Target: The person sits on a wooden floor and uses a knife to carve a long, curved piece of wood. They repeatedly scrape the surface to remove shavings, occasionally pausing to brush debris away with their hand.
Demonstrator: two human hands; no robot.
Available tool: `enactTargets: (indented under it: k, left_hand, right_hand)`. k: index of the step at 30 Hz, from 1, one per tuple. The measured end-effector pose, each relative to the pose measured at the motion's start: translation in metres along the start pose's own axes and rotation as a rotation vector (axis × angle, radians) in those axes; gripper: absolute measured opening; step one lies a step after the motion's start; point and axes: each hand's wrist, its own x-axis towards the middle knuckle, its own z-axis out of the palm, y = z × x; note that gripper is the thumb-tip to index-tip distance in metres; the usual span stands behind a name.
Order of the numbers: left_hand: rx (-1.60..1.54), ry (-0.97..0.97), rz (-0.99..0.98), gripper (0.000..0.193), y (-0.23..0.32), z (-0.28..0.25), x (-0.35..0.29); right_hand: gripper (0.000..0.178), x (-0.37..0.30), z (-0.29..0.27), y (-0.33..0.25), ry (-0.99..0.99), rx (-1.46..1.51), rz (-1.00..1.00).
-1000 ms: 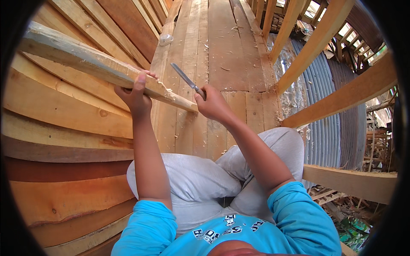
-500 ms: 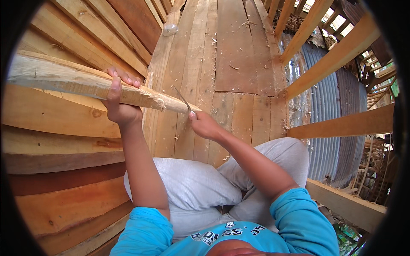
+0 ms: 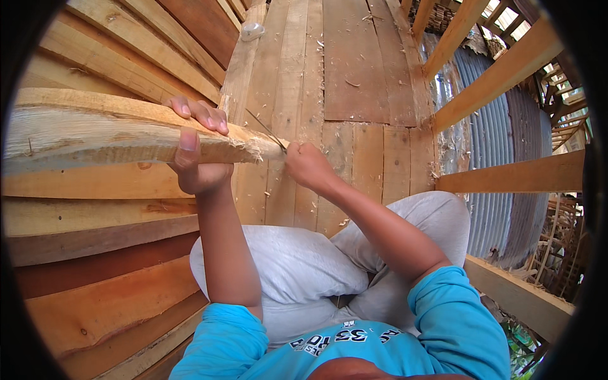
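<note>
A long pale wooden beam (image 3: 101, 136) reaches in from the left, tapering toward a roughly whittled right end with frayed fibres. My left hand (image 3: 208, 177) grips it from below and behind, thumb on the near face and fingers over the far top edge. At the narrow tip, my right hand (image 3: 309, 167) is closed around a knife (image 3: 265, 128). Its thin dark blade points up and to the left, lying across the beam's tip. The handle is hidden inside my fist.
Wood shavings lie scattered over the plank floor (image 3: 354, 155). Stacked boards (image 3: 95, 218) line the left side. Slanted wooden posts (image 3: 487, 104) form a railing on the right, with corrugated metal sheets (image 3: 487, 171) beyond. A small clear plastic container (image 3: 252, 31) sits at the far left of the floor.
My left hand has shifted right in the picture, and the beam's visible near face looks broader. My right hand has moved slightly up and right, and the knife blade has tilted further left.
</note>
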Motion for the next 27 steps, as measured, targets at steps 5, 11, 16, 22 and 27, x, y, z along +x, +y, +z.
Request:
enactTargets:
  k: [5, 11, 16, 22, 27]
  left_hand:
    - [0.049, 0.139, 0.029, 0.031, -0.003, 0.012, 0.003]
    - [0.117, 0.320, 0.054, 0.026, -0.001, 0.009, 0.002]
    - [0.216, 0.512, 0.054, 0.025, 0.004, 0.022, 0.003]
    - [0.279, 0.566, 0.062, 0.027, 0.002, 0.033, 0.003]
    - [0.278, 0.565, 0.078, 0.028, 0.005, 0.025, 0.005]
  right_hand:
    - [0.055, 0.015, 0.005, 0.043, 0.016, 0.183, 0.125]
    - [0.051, -0.002, 0.012, -0.006, 0.063, 0.226, -0.145]
    - [0.054, 0.011, 0.004, 0.026, -0.029, 0.298, 0.180]
    - [0.058, 0.007, 0.010, 0.033, 0.015, 0.253, 0.117]
    - [0.057, 0.005, 0.006, 0.011, 0.019, 0.149, -0.008]
